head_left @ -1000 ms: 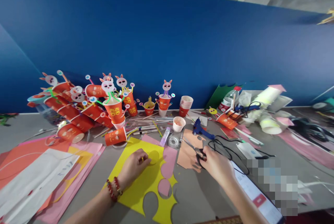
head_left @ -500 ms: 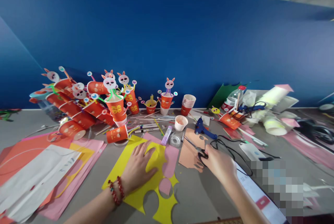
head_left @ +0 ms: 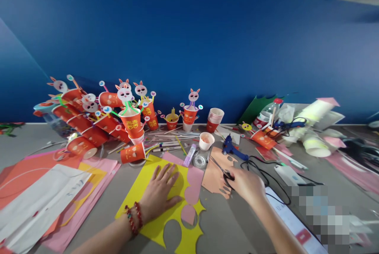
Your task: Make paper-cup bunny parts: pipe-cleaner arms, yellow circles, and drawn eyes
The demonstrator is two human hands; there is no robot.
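My left hand [head_left: 158,195] lies flat with fingers spread on a yellow paper sheet [head_left: 139,183], which has round pieces cut from its right side. A red bead bracelet [head_left: 134,218] circles that wrist. My right hand [head_left: 247,185] grips a pair of scissors [head_left: 227,176] by its dark handles, over an orange paper sheet [head_left: 214,181] with cut-outs. The blades point away toward the upper left and look closed. Pink paper [head_left: 194,185] shows beside and through the holes of the yellow sheet.
Decorated red paper cups [head_left: 131,122] crowd the back left. A white cup [head_left: 206,141], clear tape roll [head_left: 199,160], glue stick [head_left: 190,154] and blue glue gun [head_left: 232,148] stand ahead. A lit phone [head_left: 287,218] lies right, a paper stack [head_left: 100,179] left.
My left hand has slid slightly, its fingers now straighter on the yellow sheet. My right hand still holds the scissors over the orange paper. The view has shifted a little.
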